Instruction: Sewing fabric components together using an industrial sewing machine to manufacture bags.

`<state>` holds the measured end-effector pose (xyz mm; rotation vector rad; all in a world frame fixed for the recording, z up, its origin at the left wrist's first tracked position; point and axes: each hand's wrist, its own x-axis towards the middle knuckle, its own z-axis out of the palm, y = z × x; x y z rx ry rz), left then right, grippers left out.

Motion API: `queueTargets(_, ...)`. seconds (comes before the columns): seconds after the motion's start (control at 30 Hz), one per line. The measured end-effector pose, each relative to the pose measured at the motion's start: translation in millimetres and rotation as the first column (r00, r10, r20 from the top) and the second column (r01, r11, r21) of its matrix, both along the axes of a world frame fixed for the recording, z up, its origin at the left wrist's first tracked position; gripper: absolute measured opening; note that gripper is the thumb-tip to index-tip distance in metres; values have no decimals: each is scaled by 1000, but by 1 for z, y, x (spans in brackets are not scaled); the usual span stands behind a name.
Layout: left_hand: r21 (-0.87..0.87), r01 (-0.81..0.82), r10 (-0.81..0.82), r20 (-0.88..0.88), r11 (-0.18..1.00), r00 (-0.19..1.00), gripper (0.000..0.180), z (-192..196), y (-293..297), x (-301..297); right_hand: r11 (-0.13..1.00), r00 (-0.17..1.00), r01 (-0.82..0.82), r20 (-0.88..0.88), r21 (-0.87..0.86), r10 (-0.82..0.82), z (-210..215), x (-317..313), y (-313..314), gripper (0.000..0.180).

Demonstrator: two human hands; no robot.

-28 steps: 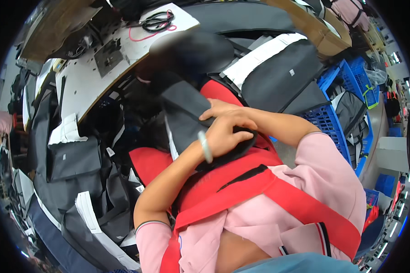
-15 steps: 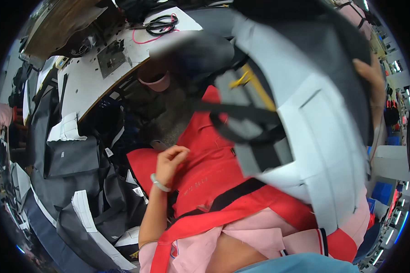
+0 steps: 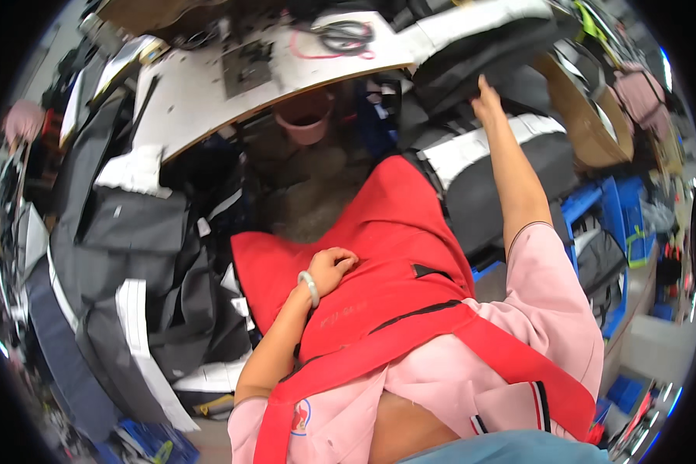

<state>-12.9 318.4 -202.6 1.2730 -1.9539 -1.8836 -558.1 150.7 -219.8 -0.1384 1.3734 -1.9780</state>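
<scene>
My left hand (image 3: 331,272), with a pale bangle at the wrist, rests on the red apron (image 3: 394,224) over my lap. Its fingers are curled in and nothing shows in them. My right arm reaches out to the far right. There my right hand (image 3: 486,103) has its fingers stretched against the lower edge of a dark fabric piece (image 3: 479,54) with a broad white border. Slight blur hides how firmly it touches. Below that hand lies another black piece (image 3: 510,174) with a white strip.
Black fabric panels (image 3: 131,224) with white strips heap up at the left. A white worktable (image 3: 193,97) holding a coiled cable (image 3: 344,36) stands ahead, with a pink bucket (image 3: 305,116) beneath. A cardboard box (image 3: 584,116) and blue crates (image 3: 615,209) are at the right.
The big black and white fabric piece has swung from over my lap to the far right, along with my right hand. My left hand has lowered onto the apron. The view has shifted.
</scene>
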Motion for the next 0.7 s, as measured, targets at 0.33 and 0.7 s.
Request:
queueTargets(0.33, 12, -34, 34, -30, 999, 999, 16, -21, -18, 7, 943, 869, 55, -482, 327, 116, -45, 66, 14, 19)
queueTargets(0.7, 146, -99, 122, -155, 984, 980, 14, -42, -18, 8, 188, -671, -438, -459, 879, 582, -5, 337, 119, 22)
